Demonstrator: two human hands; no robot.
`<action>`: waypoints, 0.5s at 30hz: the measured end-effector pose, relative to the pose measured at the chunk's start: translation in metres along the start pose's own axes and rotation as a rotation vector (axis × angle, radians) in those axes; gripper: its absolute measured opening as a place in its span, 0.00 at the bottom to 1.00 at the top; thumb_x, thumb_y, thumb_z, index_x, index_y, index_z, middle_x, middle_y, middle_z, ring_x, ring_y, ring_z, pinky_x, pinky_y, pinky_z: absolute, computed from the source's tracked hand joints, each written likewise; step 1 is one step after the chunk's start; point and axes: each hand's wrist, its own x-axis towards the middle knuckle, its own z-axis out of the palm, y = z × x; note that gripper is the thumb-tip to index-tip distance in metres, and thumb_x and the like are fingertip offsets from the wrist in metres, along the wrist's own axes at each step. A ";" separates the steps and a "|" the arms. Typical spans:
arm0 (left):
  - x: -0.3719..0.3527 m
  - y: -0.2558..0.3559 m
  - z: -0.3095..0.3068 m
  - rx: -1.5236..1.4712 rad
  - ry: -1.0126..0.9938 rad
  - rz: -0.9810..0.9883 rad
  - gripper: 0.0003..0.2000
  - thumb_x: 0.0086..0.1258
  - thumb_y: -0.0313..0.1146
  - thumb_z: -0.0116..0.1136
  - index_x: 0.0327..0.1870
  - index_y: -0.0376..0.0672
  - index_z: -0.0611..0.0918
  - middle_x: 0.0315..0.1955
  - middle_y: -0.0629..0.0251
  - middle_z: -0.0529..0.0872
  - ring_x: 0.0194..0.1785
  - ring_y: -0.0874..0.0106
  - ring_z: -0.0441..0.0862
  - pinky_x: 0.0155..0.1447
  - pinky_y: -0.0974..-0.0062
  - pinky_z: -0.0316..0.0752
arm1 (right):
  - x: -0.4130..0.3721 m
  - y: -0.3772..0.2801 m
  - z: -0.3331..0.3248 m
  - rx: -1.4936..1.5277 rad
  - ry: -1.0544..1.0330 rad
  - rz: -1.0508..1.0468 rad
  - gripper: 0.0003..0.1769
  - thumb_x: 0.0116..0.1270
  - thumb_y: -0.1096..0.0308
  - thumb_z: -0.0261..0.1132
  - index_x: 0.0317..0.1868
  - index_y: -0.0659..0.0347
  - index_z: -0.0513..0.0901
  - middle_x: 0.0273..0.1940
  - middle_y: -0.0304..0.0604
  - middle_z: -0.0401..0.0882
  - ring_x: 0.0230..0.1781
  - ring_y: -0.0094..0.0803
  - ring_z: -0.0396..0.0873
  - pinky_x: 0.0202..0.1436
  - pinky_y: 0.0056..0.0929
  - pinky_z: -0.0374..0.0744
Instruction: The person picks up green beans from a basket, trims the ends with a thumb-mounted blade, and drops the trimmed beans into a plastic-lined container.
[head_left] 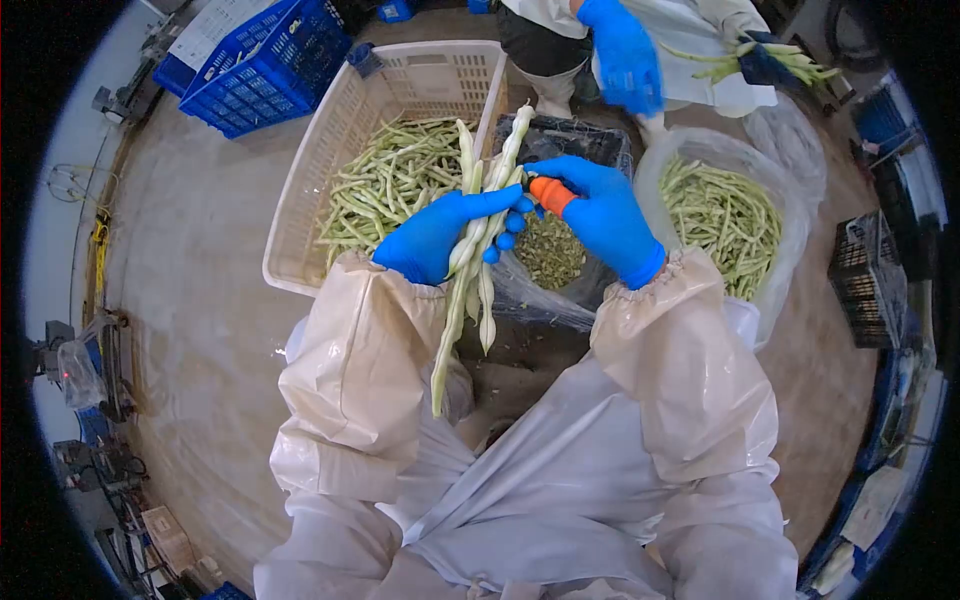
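A bunch of long pale-green beans (458, 315) is gripped in my left hand (430, 235), the pods sticking out above and below the blue glove. My right hand (612, 222), also gloved in blue, is closed around the orange handle of a small knife (552, 196). Its blade is mostly hidden at the fingers, close against the beans. Both hands meet over a black, plastic-lined crate (590, 135) that holds chopped bean trimmings (548, 252). To the left, a white crate (290, 222) contains many loose beans (385, 180).
A clear plastic bag (650, 165) of beans (725, 220) stands at the right. Across from me, a co-worker's blue-gloved hand (625, 60) hangs over the crates; beans (800, 68) are at their other, dark-gloved hand. Blue crates (265, 85) sit upper left, a black crate (865, 285) far right.
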 end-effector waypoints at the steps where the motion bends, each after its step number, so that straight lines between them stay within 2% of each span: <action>1: 0.000 0.000 0.000 0.012 -0.013 -0.009 0.15 0.68 0.43 0.56 0.46 0.42 0.77 0.29 0.71 0.78 0.28 0.80 0.75 0.31 0.84 0.71 | 0.000 0.000 0.003 0.022 0.039 -0.007 0.14 0.61 0.72 0.62 0.47 0.63 0.82 0.36 0.49 0.82 0.35 0.33 0.81 0.40 0.29 0.77; 3: -0.001 -0.001 0.000 0.035 -0.039 -0.028 0.14 0.70 0.44 0.53 0.47 0.43 0.74 0.30 0.71 0.76 0.28 0.80 0.74 0.32 0.84 0.72 | 0.000 -0.002 0.005 0.052 0.077 -0.044 0.13 0.60 0.72 0.62 0.46 0.64 0.82 0.36 0.49 0.82 0.35 0.33 0.81 0.40 0.29 0.77; 6: -0.002 -0.001 -0.002 -0.023 -0.086 -0.035 0.15 0.68 0.44 0.56 0.46 0.43 0.78 0.29 0.73 0.79 0.30 0.80 0.76 0.32 0.84 0.71 | 0.000 -0.009 0.003 0.013 0.051 -0.055 0.12 0.60 0.72 0.63 0.45 0.63 0.83 0.35 0.49 0.82 0.34 0.33 0.81 0.39 0.29 0.77; 10: -0.003 0.001 -0.001 -0.030 0.020 -0.030 0.15 0.65 0.42 0.61 0.44 0.41 0.79 0.30 0.70 0.80 0.30 0.79 0.77 0.34 0.83 0.72 | -0.002 -0.008 -0.001 -0.031 0.027 0.067 0.12 0.59 0.72 0.63 0.44 0.61 0.83 0.35 0.49 0.82 0.35 0.35 0.80 0.38 0.30 0.77; 12: -0.003 0.001 0.001 0.024 0.150 -0.018 0.14 0.62 0.40 0.64 0.42 0.40 0.79 0.30 0.69 0.81 0.30 0.79 0.78 0.35 0.83 0.73 | -0.002 -0.007 -0.007 -0.192 0.025 -0.019 0.12 0.59 0.72 0.62 0.44 0.60 0.83 0.35 0.49 0.81 0.34 0.38 0.80 0.38 0.31 0.76; 15: 0.002 -0.003 -0.001 0.192 0.170 0.118 0.14 0.57 0.35 0.68 0.40 0.37 0.80 0.28 0.65 0.82 0.29 0.77 0.79 0.34 0.82 0.74 | -0.002 -0.009 -0.011 -0.343 0.005 -0.081 0.12 0.58 0.72 0.62 0.43 0.59 0.83 0.35 0.50 0.80 0.33 0.41 0.79 0.38 0.34 0.76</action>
